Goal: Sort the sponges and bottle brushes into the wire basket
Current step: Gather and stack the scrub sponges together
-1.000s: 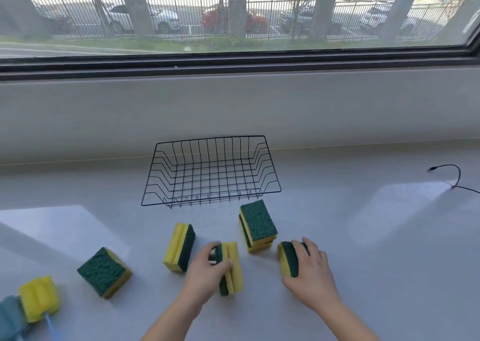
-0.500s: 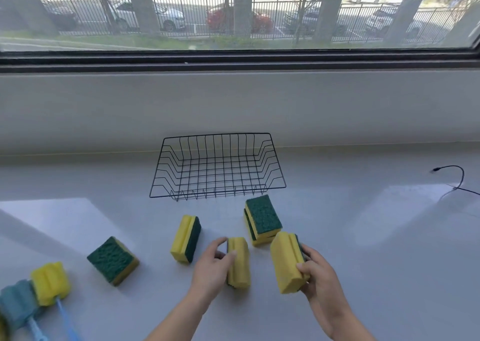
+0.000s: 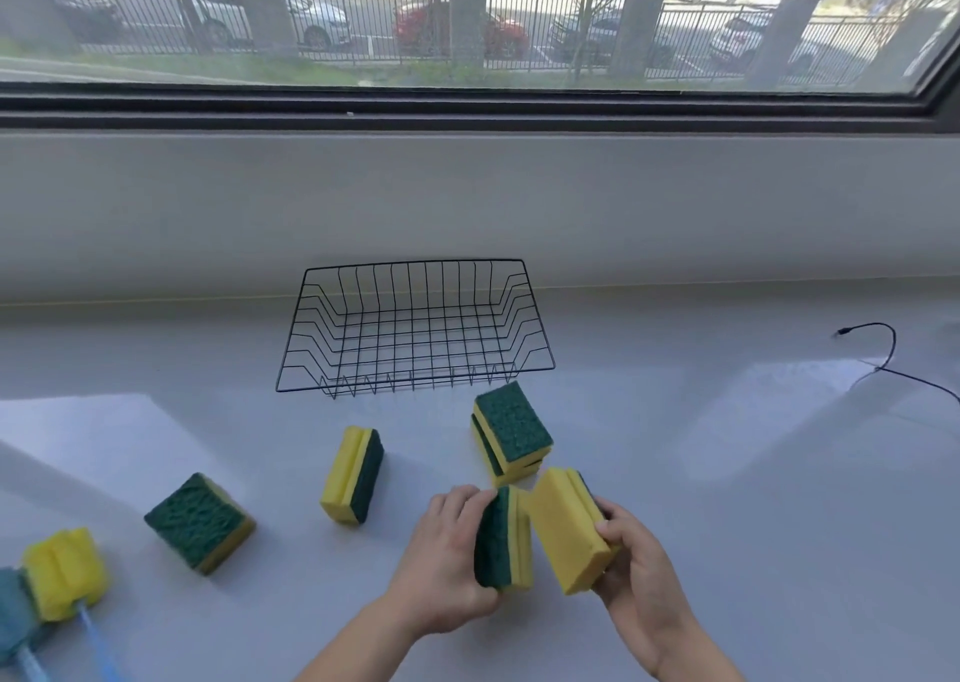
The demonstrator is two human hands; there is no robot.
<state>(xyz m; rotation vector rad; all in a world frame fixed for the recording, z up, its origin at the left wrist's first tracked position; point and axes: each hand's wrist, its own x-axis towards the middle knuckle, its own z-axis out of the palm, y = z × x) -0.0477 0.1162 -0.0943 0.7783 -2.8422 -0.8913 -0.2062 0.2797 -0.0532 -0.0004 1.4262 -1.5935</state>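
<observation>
Both hands are now carrying. A second ago each was just closing on a sponge lying on the countertop (image 3: pixel 727 473). Half a second ago only the right one was up. Now both are off the surface.

- Left hand (image 3: pixel 447 551): gripping a yellow/green scrub sponge (image 3: pixel 501 538) on edge, thumb on top, fingers wrapping the green face.
- Right hand (image 3: pixel 639 572): gripping a second scrub sponge (image 3: pixel 566 530), yellow foam facing the camera, tilted, thumb on the near edge.
- The two sponges are coming together, just beside each other between the hands. Can't tell whether they're actually touching.

The wire basket (image 3: pixel 410 328) is sitting well ahead against the wall, nothing in it yet. So the task is barely starting: first two pieces picked, none delivered.

Still lying on the counter:
- a stacked pair of sponges (image 3: pixel 511 432), green side up, between the hands and the basket
- one sponge standing on edge (image 3: pixel 353 476), left of the hands
- one sponge further left, green side up (image 3: pixel 200 523)
- bottle brushes at the far left edge, a yellow head (image 3: pixel 65 572) and a blue-grey head (image 3: pixel 13 614), partly cut off by the frame

A black cable (image 3: pixel 891 348) is lying far right, clear of the path.

My read: the person is probably pairing the two for a single carry forward over the stacked pair and into the basket. The grip is looking secure on both, and foam is forgiving. The main risk is clipping the stack on the way.
</observation>
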